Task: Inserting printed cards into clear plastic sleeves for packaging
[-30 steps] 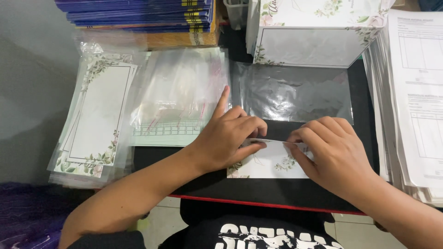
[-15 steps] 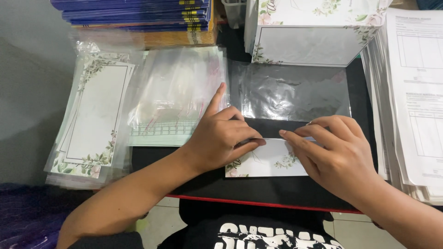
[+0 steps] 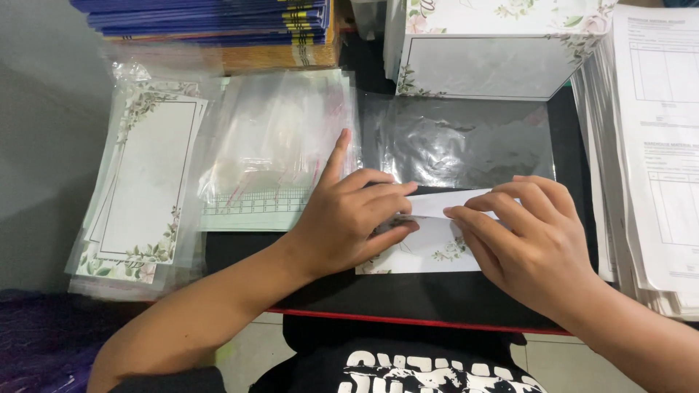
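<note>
White floral-printed card (image 3: 429,247) lies flat on the black tabletop (image 3: 408,298), just in front of the person, its far end tucked at the mouth of a clear crinkled plastic sleeve (image 3: 466,142) that stretches away from it. The left hand (image 3: 349,222) presses down on the card's left part, fingers laid together over it, the index finger stretched out apart towards a heap of empty clear sleeves (image 3: 280,142). The right hand (image 3: 528,240) rests on the card's right part, fingers close together and curled, tips pinching at the sleeve's edge where it meets the card. Left of the heap sits a stack of bagged floral-bordered cards (image 3: 142,189). Behind the sleeve stands a white floral box (image 3: 484,62); printed white sheets (image 3: 655,138) are piled at the right, blue books (image 3: 218,18) at the far left.
</note>
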